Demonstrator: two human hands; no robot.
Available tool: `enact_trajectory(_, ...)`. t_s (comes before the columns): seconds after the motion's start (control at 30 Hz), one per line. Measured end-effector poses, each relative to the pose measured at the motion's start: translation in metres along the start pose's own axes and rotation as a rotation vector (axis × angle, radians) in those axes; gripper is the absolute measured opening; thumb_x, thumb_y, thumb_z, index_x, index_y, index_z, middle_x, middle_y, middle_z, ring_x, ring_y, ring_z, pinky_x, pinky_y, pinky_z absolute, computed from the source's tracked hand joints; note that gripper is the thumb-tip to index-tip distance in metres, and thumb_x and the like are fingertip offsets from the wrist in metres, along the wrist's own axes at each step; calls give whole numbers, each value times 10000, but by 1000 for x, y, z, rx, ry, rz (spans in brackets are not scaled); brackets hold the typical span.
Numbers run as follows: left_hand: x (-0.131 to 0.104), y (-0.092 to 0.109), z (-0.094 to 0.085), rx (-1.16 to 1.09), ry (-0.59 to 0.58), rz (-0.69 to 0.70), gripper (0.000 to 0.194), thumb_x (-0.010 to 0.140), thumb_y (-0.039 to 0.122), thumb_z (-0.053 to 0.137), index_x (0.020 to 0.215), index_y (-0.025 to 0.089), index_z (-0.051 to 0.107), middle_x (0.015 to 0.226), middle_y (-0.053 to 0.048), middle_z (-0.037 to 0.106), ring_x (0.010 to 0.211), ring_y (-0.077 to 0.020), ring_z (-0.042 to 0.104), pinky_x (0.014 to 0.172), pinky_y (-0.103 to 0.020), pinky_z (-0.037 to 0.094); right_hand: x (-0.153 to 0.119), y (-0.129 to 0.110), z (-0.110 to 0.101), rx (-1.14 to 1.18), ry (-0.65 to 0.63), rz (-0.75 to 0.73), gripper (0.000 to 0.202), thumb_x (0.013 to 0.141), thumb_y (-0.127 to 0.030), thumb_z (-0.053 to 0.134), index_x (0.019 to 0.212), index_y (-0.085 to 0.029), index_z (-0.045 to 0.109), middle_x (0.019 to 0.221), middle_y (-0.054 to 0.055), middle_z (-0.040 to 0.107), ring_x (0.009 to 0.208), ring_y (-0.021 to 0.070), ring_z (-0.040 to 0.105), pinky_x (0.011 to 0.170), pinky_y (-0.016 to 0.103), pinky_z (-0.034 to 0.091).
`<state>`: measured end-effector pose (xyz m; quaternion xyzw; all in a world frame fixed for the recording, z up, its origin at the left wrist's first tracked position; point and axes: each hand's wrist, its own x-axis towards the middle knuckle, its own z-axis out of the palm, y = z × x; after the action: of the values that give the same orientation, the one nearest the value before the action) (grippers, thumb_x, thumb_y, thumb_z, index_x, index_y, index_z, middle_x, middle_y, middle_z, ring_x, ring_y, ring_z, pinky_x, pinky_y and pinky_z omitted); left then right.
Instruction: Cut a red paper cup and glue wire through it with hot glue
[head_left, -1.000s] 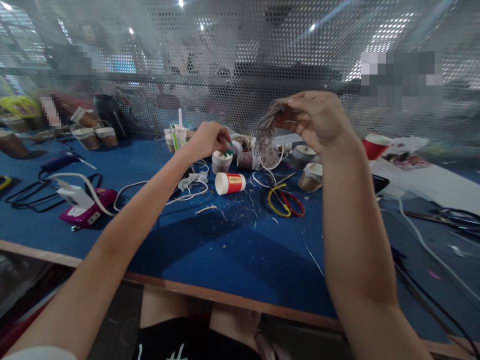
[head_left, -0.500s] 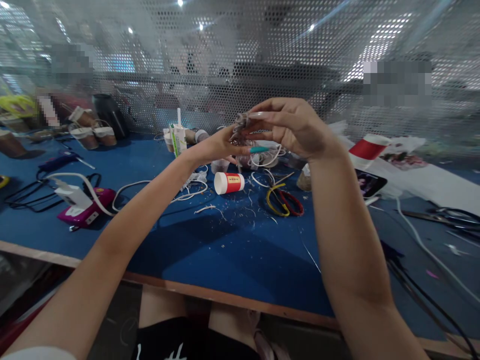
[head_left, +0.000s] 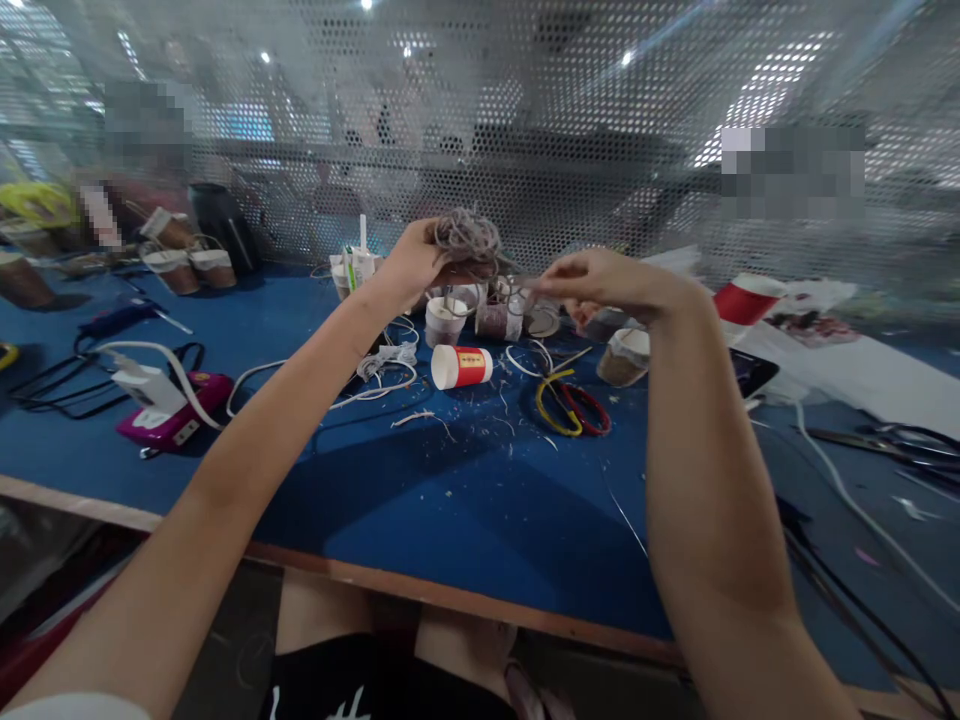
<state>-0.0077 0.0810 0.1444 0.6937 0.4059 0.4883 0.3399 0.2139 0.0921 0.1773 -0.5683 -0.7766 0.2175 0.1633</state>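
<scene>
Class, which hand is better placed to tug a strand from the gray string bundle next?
Probably the right hand: it hovers right beside the gray string bundle, whereas the left hand is busy supporting it.

No legible text; marks on red-banded cup too small to read.

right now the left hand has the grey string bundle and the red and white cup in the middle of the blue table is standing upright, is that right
Not quite: the red and white cup is lying on its side, as the head view shows. The left hand does have the grey string bundle, and the cup is mid-table on the blue table.
</scene>
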Motion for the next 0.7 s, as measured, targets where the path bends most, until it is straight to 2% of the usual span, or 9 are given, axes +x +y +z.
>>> enact_trajectory(0.1,3,-4,0,-7,43,25,274,941,160,395,1159,138,559,1086,-64,680,1098,-196,641,913,-326,515,6,-4,10,-101,-134,15,439,606,-624,746,742,-213,676,620,33,612,654,222,629,600,334,505)
enact_trajectory(0.17,5,-6,1,-34,49,26,284,956,161,358,1161,132,554,1112,-67,674,1122,-182,627,912,-302,520,9,-8,21,-9,-179,-18,431,590,-594,767,799,-229,670,644,18,637,644,220,645,588,337,519)
enact_trajectory(0.27,6,-8,3,-69,32,4,299,966,161,328,1165,122,548,1132,-72,671,1131,-165,620,902,-270,529,10,-14,37,266,-176,-184,488,565,-550,792,922,-256,636,694,-21,659,610,176,639,557,301,515)
enact_trajectory(0.37,6,-8,6,-99,18,-13,311,968,149,310,1170,116,544,1149,-69,663,1129,-155,622,898,-256,531,12,-17,48,421,-145,-281,446,557,-531,798,843,-232,631,649,-30,623,563,150,605,511,276,489)
enact_trajectory(0.47,7,-8,6,-72,38,-11,307,973,169,318,1173,124,546,1144,-65,668,1137,-167,619,893,-268,535,14,-14,49,501,-105,-281,388,544,-466,821,746,-229,590,606,-52,572,489,106,522,451,247,430)
enact_trajectory(0.57,8,-6,3,-53,98,-19,293,975,195,341,1178,131,543,1160,-63,670,1155,-180,609,890,-270,532,18,-6,42,398,-151,-229,316,594,-420,797,720,-229,579,597,-54,563,491,93,493,463,235,418)
enact_trajectory(0.63,9,-4,0,-91,144,-28,309,977,167,307,1188,118,527,1202,-66,654,1171,-169,598,893,-252,525,22,3,37,218,-192,-137,249,644,-386,765,695,-225,581,589,-35,580,525,117,537,515,257,464)
enact_trajectory(0.7,11,-3,-5,-144,190,-36,350,976,117,242,1214,100,498,1252,-65,627,1186,-142,585,900,-231,516,27,13,33,-18,-151,-3,193,669,-320,743,648,-219,580,568,-9,595,561,157,590,568,291,504)
